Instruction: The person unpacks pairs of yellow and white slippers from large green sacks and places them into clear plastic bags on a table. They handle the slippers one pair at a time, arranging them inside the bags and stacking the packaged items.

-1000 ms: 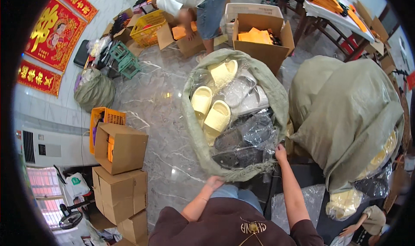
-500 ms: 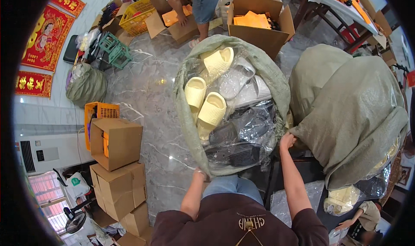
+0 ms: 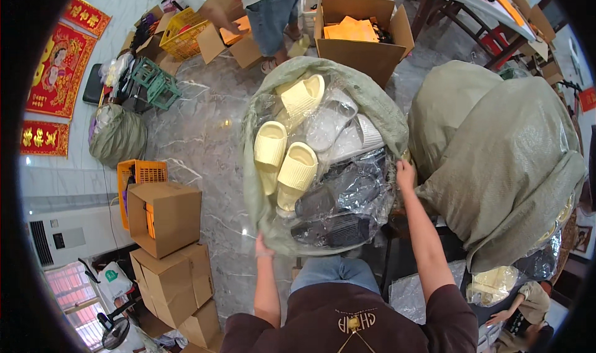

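A large grey-green woven sack [image 3: 251,198] stands in front of me with its mouth wide. Inside lie cream slides [image 3: 270,143], white slides [image 3: 358,139] and black slides [image 3: 333,230], many of them in clear plastic. My left hand [image 3: 263,246] is closed at the sack's near left rim, its fingertips partly hidden by the fabric. On the right side, my right hand [image 3: 405,174] grips the rim, farther from my body than the left.
Bulging covered sacks [image 3: 496,142] crowd the right side. Cardboard boxes [image 3: 167,278] are stacked at left. Beyond the sack stand an open box of orange packets [image 3: 354,30] and a person in denim shorts [image 3: 270,18]. Another person [image 3: 528,306] is at lower right.
My right hand has moved farther away along the sack's rim. My left hand has shifted left and slightly away from me. The person beyond has moved left, one arm reaching out.
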Demonstrator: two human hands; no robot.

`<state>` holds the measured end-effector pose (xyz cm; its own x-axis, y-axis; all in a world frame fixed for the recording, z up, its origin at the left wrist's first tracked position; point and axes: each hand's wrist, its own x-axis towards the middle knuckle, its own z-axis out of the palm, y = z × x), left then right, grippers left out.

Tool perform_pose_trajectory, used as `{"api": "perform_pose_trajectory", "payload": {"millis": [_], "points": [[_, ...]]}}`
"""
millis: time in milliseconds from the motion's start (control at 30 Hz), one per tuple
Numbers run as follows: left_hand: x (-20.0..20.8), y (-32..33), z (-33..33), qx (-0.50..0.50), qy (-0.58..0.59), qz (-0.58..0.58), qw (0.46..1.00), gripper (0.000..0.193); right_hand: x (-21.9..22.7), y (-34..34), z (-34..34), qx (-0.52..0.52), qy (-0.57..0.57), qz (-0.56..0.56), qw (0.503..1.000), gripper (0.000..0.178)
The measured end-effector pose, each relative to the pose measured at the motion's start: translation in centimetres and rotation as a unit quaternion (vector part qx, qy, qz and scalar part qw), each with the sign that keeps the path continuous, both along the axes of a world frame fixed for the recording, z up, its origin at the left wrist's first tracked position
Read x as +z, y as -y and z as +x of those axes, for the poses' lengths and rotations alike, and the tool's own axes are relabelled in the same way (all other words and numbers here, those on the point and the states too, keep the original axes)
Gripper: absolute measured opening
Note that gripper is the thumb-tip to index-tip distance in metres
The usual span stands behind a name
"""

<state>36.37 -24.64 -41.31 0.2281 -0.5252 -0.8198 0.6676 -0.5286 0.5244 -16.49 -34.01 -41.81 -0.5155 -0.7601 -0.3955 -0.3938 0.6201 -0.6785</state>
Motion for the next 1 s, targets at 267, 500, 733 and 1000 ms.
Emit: {"api": "perform_pose_trajectory", "payload": {"millis": [267,500,733,1000], "points": [[-10.0,2.9,10.0,-0.173,0.252,0.388,0.869,0.038,-2.5,3.3,-4.8,-0.402,0.185,0.012,0.897,0.044],[6.0,18.5,-6.3,-0.188,0.668,-0.25,0.676,0.049,7.0,3.9,0.1,-0.059,-0.338,-0.014,0.939,0.066],[12.6,35.7,-17.8,-0.358,0.663,-0.435,0.494,0.051,10.6,6.3,-2.2,0.146,-0.361,0.078,0.918,0.08],[8.4,48.4,-20.0,-0.443,0.676,-0.346,0.477,0.027,6.1,8.9,-6.5,0.01,0.021,-0.214,0.977,0.027]]}}
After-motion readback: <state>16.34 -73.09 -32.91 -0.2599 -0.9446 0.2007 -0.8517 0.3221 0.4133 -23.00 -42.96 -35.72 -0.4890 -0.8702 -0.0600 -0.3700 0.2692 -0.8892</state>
